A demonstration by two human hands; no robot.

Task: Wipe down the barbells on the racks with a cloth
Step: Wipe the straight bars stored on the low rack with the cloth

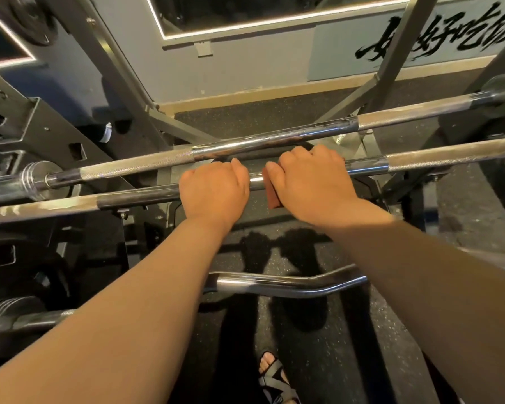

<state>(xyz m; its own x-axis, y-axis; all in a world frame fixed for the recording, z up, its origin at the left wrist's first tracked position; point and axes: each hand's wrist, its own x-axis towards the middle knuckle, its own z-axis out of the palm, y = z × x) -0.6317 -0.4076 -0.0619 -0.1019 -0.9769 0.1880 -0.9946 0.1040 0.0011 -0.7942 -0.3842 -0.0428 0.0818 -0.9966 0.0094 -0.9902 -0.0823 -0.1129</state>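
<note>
Two long steel barbells lie across the rack in front of me. The nearer barbell (414,158) runs left to right under both my hands. My left hand (213,191) grips its smooth middle section, fingers curled over the top. My right hand (309,182) wraps a small brown cloth (271,196) around the same bar just to the right, and the cloth's edge shows under the thumb. The farther barbell (274,141) sits slightly higher and behind, untouched. A bent curl bar (289,284) rests lower, closer to me.
Dark rack frames (41,126) stand left and right, with weight plates (12,316) at lower left. Grey steel struts (397,53) rise toward the wall with painted lettering. Speckled rubber floor lies below, and my sandalled foot (274,377) is at the bottom.
</note>
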